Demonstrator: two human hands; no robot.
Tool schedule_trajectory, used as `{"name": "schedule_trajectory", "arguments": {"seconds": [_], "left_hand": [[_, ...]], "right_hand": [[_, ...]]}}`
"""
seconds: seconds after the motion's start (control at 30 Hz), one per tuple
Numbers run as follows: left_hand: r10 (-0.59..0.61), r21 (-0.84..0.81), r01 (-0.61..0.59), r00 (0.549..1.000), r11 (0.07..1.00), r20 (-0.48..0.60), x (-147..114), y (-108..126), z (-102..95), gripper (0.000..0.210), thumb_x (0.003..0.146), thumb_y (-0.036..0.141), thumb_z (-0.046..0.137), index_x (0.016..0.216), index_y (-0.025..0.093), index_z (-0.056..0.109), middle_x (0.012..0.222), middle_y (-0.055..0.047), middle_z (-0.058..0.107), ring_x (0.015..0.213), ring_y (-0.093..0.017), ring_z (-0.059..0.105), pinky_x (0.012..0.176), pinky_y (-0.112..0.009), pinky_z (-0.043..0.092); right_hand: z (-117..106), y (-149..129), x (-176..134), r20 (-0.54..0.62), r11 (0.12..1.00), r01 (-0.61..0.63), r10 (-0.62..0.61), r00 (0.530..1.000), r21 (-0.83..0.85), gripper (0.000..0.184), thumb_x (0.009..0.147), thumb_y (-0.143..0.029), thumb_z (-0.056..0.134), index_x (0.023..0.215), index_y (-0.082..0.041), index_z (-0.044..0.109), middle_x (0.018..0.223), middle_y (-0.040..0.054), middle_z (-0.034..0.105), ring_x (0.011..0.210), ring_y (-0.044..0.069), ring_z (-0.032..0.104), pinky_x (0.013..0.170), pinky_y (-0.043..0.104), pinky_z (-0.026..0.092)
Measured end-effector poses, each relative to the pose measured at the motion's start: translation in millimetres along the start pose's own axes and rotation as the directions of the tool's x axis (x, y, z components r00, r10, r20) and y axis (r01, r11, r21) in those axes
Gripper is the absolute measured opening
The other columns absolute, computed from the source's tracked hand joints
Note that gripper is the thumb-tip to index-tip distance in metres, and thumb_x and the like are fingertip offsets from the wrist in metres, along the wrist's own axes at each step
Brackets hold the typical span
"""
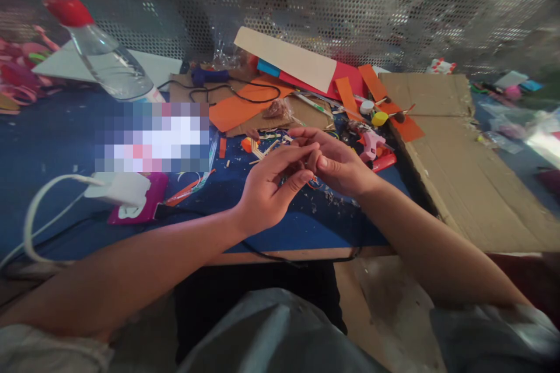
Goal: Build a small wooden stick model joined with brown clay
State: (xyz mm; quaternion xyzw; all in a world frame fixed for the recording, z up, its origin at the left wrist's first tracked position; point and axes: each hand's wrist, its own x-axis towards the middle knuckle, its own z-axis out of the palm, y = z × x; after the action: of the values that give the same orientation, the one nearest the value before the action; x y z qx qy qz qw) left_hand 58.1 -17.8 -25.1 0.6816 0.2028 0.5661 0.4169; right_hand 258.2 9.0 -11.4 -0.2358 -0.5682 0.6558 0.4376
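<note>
My left hand point(265, 186) and my right hand point(345, 166) meet above the middle of the blue table. Their fingertips are brought together, with both thumbs toward me. A small brownish bit seems to sit between the fingers, but it is too small and too hidden to name. Just beyond the hands lie thin wooden sticks point(258, 150) and a small orange piece point(248, 144). A brown lump in clear plastic point(277, 109) rests on cardboard farther back. To the right of my right hand is a pink glue gun point(371, 144).
A water bottle with a red cap point(111, 61) stands at left. Nearer, a white charger point(120, 189) is plugged into a magenta power strip point(161, 186). Orange sheets point(249, 102) lie at the back. Cardboard point(464, 169) covers the right, and a perforated metal screen point(289, 0) rises behind.
</note>
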Motion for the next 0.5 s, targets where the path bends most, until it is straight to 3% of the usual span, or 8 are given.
{"name": "schedule_trajectory", "arguments": {"seconds": [0.27,0.33,0.43,0.5], "left_hand": [[-0.08,-0.128,0.08,0.997,0.989,0.002,0.9,-4.5,1.2,0.041,0.092,0.039,0.097,0.128,0.025,0.084,0.11,-0.006,0.084,0.09,-0.017,0.08,0.085,-0.03,0.069],[-0.091,-0.126,0.09,0.996,0.988,-0.002,0.6,-4.2,1.0,0.045,0.091,0.039,0.098,0.131,0.026,0.083,0.117,-0.007,0.084,0.097,-0.019,0.082,0.088,-0.03,0.069],[-0.109,-0.153,0.113,0.993,0.982,0.037,-0.6,-3.4,0.9,0.052,0.092,0.035,0.097,0.14,0.026,0.08,0.134,-0.011,0.084,0.109,-0.021,0.083,0.097,-0.031,0.07],[-0.13,-0.175,0.141,0.989,0.975,0.071,-1.0,-3.0,1.0,0.052,0.092,0.036,0.097,0.139,0.025,0.08,0.136,-0.012,0.084,0.11,-0.022,0.084,0.099,-0.032,0.07]], "right_hand": [[-1.0,-2.1,-2.7,0.066,0.988,-0.153,0.151,0.986,0.034,0.076,0.085,-0.059,0.099,0.146,-0.028,0.066,0.114,0.0029,0.075,0.1,0.018,0.073,0.083,0.029,0.061],[-0.2,-3.9,-3.1,0.066,0.984,-0.167,0.163,0.984,0.059,0.075,0.085,-0.056,0.099,0.145,-0.028,0.066,0.112,0.002,0.075,0.099,0.018,0.074,0.082,0.028,0.062],[1.1,-4.9,-3.6,0.072,0.984,-0.158,0.152,0.986,0.081,0.071,0.089,-0.051,0.097,0.147,-0.026,0.065,0.094,-0.0039,0.071,0.086,0.014,0.071,0.081,0.027,0.061],[1.7,-4.0,-4.0,0.065,0.986,-0.149,0.144,0.987,0.08,0.069,0.09,-0.049,0.097,0.147,-0.025,0.065,0.095,-0.004,0.072,0.087,0.013,0.072,0.085,0.027,0.062]]}}
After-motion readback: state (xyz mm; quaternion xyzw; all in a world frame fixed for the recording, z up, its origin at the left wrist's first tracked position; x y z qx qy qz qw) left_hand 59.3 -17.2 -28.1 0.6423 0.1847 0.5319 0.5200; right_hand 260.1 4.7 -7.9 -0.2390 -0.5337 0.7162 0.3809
